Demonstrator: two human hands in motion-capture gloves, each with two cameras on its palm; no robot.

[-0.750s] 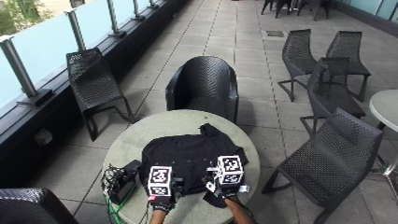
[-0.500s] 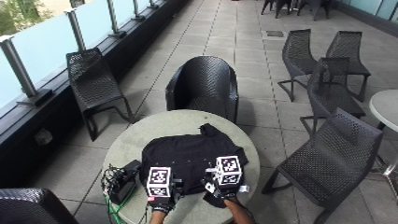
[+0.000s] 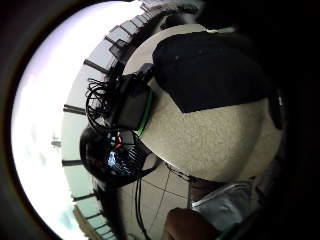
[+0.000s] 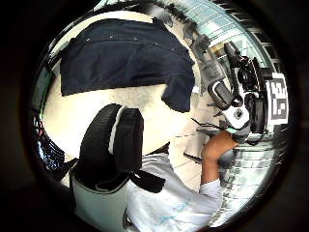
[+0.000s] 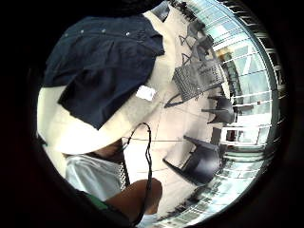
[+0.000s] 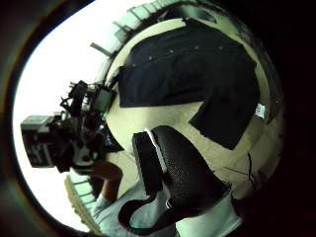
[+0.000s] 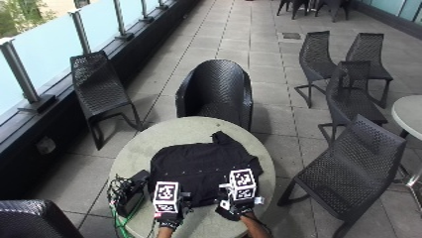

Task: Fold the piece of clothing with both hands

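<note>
black garment point(image 7: 201, 166) spread flat on round table point(image 7: 141, 148), just beyond left hand point(image 7: 167, 214) and right hand point(image 7: 236, 204) at its near hem; palm views show both hovering clear, holding nothing, finger curl unreadable.

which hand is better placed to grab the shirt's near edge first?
Right, marginally. The right hand overlaps the near hem of the black button-up shirt; the left hand sits over bare round stone table just short of it.
</note>
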